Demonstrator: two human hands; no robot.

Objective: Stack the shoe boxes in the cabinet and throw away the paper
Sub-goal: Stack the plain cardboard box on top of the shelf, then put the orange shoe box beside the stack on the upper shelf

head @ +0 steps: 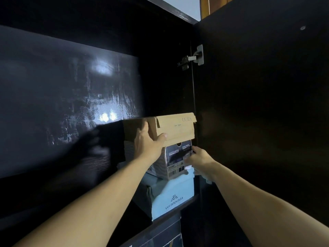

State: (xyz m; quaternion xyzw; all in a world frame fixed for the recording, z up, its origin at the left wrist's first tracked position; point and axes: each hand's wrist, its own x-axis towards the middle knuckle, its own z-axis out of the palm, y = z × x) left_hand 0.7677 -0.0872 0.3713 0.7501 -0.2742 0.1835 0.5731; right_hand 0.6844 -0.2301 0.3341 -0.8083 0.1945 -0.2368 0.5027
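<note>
Inside the dark cabinet stands a stack of shoe boxes. On top lies a plain brown cardboard box (175,128) with a handwritten number. Under it is a grey Skechers box (173,162), and below that a pale blue veranevada box (171,197). My left hand (148,141) grips the front left corner of the brown box, thumb on its front face. My right hand (200,162) presses against the right front edge of the Skechers box, fingers bent onto it. No paper is in view.
The stack rests on a dark shelf (188,202) against the cabinet's right wall. The open door (258,104) hangs at the right on a metal hinge (193,58). Another dark box (160,234) sits on the level below. A glossy black panel (62,95) fills the left.
</note>
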